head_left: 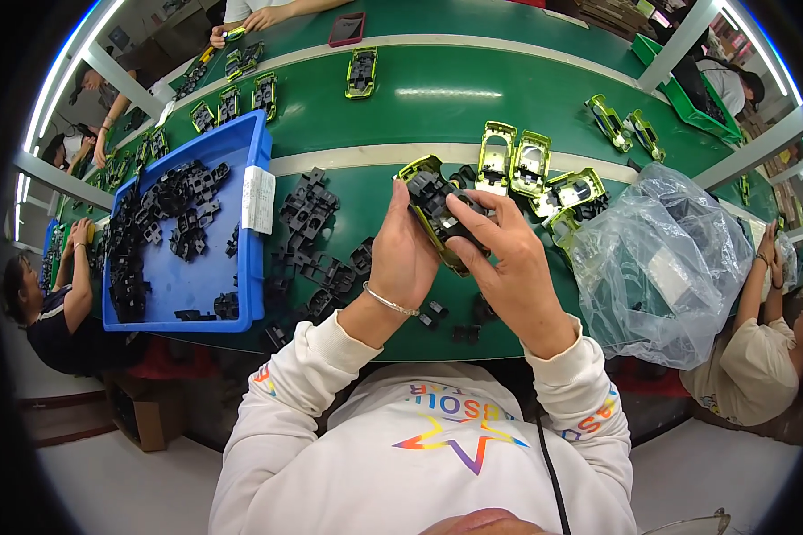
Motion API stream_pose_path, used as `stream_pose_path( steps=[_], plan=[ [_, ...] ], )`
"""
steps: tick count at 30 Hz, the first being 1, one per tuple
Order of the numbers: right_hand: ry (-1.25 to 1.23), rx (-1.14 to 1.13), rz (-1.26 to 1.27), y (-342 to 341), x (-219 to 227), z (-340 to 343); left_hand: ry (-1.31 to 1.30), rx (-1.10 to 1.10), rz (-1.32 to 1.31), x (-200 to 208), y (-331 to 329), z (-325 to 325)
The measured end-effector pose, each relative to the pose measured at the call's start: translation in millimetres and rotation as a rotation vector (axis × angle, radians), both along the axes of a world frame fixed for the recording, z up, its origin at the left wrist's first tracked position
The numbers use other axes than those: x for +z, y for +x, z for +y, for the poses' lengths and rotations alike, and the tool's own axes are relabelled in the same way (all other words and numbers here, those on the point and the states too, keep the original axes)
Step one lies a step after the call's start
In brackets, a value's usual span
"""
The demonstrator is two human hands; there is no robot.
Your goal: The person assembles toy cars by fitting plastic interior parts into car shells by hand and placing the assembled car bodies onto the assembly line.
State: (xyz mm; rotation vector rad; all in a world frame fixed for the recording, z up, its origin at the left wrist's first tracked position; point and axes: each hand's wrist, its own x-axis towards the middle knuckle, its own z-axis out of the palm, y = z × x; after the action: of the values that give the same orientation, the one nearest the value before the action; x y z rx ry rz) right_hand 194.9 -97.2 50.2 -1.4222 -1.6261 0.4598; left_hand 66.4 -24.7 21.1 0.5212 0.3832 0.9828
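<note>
a workshop with a pale floor [143, 473], white posts [682, 45] and strip lights [759, 46] surrounds a long green worktable [500, 76], crossed by pale strips that bend in the wide view. co-workers sit at both sides, one in a dark top [62, 316] at left, one in a cream shirt [745, 374] at right. on the near table, a blue tray [187, 285] of black parts stands at left and a crumpled clear plastic bag [660, 241] lies at right. between them, over the table's near section, the left hand [404, 254] cradles a yellow-green toy car shell [433, 201] with a black insert, its thumb along the edge; its other fingertips seem hidden underneath. the right hand [513, 250] presses thumb and forefinger, held apart, against the insert. more yellow-green shells [531, 160] lie just beyond; loose black pieces [308, 205] are scattered beside the tray.
</note>
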Motion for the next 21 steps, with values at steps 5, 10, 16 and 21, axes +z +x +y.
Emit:
stream_pose_path(
  steps=[5, 10, 16, 21],
  plan=[
    [0.211, -0.130, -0.243, -8, -1, 0, 0.052, -0.001, 0.086, -2, -1, -1],
    [0.238, -0.152, -0.329, -8, 2, 5, 0.196, 0.034, 0.091, -5, -3, 4],
    [0.203, -0.132, -0.253, -10, 6, 9, 0.151, 0.030, 0.103, -2, -1, 5],
    [0.040, -0.134, -0.176, -19, 15, 9, 0.153, 0.020, 0.105, -7, -3, 6]
  ],
)
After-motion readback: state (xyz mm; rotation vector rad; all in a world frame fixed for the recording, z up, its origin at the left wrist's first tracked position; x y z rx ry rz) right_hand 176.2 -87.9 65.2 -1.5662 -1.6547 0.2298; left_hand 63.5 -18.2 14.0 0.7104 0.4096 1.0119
